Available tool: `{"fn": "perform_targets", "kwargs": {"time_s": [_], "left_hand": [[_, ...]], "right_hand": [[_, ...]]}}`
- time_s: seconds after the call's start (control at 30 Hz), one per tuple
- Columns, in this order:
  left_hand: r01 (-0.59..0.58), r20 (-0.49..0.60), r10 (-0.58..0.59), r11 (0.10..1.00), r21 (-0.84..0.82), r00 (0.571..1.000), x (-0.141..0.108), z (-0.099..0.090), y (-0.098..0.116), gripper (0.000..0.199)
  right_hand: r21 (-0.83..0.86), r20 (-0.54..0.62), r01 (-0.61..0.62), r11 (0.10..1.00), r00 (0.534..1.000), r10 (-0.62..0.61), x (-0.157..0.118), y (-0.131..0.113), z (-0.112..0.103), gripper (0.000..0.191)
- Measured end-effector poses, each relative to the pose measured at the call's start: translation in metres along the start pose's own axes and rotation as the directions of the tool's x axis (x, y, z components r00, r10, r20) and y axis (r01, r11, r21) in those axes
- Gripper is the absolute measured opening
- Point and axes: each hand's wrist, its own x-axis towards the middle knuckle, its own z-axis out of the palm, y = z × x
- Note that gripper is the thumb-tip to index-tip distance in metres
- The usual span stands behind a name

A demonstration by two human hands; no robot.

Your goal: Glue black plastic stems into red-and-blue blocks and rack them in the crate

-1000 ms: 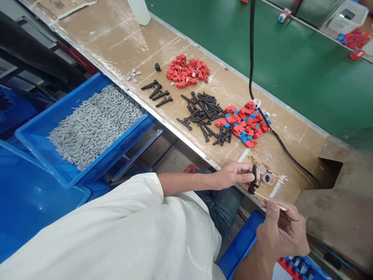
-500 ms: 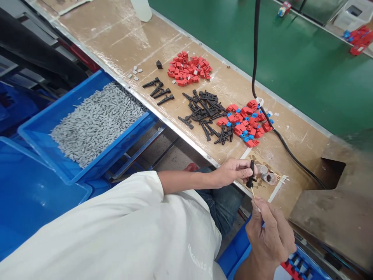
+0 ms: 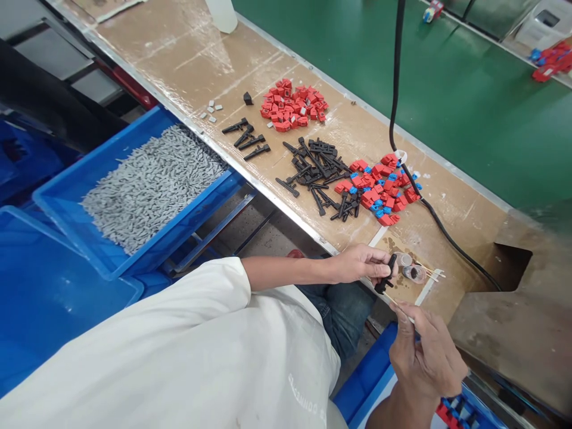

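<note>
At the glossy bench (image 3: 179, 68), left fingers (image 3: 379, 271) pinch a black part (image 3: 383, 285) (knobbly), right fingers (image 3: 419, 314) a stick (image 3: 392, 300).

Pale lettering (image 3: 306, 398) is printed in a curved line on the white shirt (image 3: 174, 351). Character size and blur prevent a reliable reading. No legible text identified.
</note>
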Motion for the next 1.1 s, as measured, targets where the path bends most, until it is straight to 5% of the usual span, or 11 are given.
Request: {"fn": "perform_targets", "kwargs": {"time_s": [0.13, 0.33, 0.53, 0.63, 0.73, 0.9, 1.1], "left_hand": [[-0.014, 0.058, 0.008, 0.994, 0.111, 0.998, -0.002, -0.002, 0.002, 0.066], [0.049, 0.088, -0.054, 0.997, 0.060, 0.995, -0.005, -0.010, -0.002, 0.065], [0.106, 0.028, -0.104, 0.993, -0.061, 0.994, -0.005, -0.012, -0.009, 0.066], [0.083, 0.011, -0.083, 0.997, -0.010, 0.997, -0.005, -0.010, -0.010, 0.065], [0.023, 0.020, -0.024, 0.998, 0.057, 1.000, -0.007, -0.007, -0.008, 0.062], [-0.033, 0.078, 0.027, 0.997, 0.077, 0.997, -0.011, -0.007, -0.001, 0.061], [-0.015, -0.065, 0.013, 1.000, -0.024, 0.998, -0.011, -0.010, -0.004, 0.061]], "right_hand": [[0.018, 0.086, -0.070, 0.997, 0.994, 0.068, 0.001, 0.007, 0.001, 0.015], [0.314, 0.069, -0.325, 0.892, 0.945, 0.320, -0.010, 0.012, 0.009, 0.016], [0.144, -0.024, -0.115, 0.983, 0.993, 0.120, -0.010, -0.008, 0.008, 0.023], [-0.037, 0.030, 0.035, 0.999, 0.999, -0.034, -0.007, -0.015, 0.005, 0.022], [-0.126, 0.086, 0.050, 0.991, 0.996, -0.039, -0.005, -0.014, 0.004, 0.019], [0.045, 0.012, -0.182, 0.982, 0.983, 0.182, -0.006, -0.009, 0.010, 0.016], [0.015, 0.013, 0.127, 0.992, 0.992, -0.128, -0.008, -0.018, 0.015, 0.035]]}}
